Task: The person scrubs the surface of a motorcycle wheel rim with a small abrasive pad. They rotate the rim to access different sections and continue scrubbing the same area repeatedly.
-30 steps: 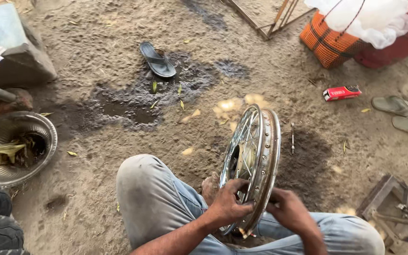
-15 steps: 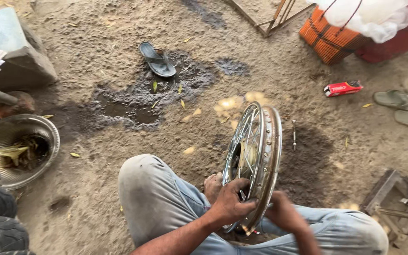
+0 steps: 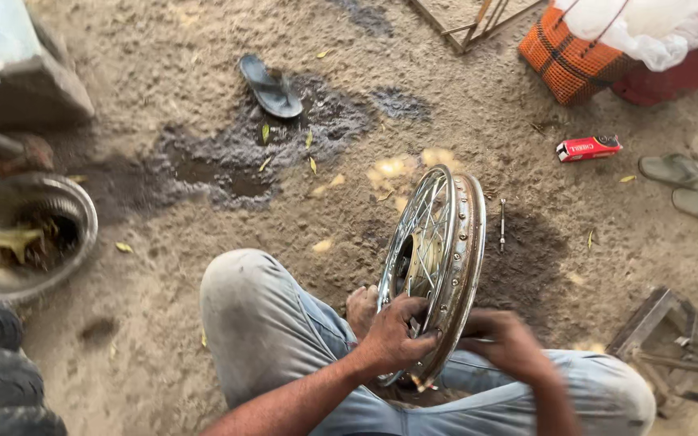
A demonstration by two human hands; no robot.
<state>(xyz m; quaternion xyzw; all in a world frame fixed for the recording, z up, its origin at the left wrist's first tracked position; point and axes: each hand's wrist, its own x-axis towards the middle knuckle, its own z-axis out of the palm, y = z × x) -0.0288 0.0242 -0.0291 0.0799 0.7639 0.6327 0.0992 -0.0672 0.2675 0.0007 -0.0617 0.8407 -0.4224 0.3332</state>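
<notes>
The spoked wheel rim [image 3: 434, 270] stands upright on the dirt between the knees. Left hand [image 3: 393, 335] stays curled around its near edge; right hand [image 3: 506, 343] has shifted, blurred, fingers unclear, so work continues.

Sandy dirt ground [image 3: 163, 339] under me: black rubber sandal [image 3: 271, 85] far, dented metal basin [image 3: 26, 234] left, small red box [image 3: 588, 148] right.

The rusty, chrome-spoked metal wheel rim [image 3: 438, 258] stood upright on its edge, propped between the person's knees [image 3: 252, 323], its dusty channel facing up, spokes gleaming on the left face.
</notes>
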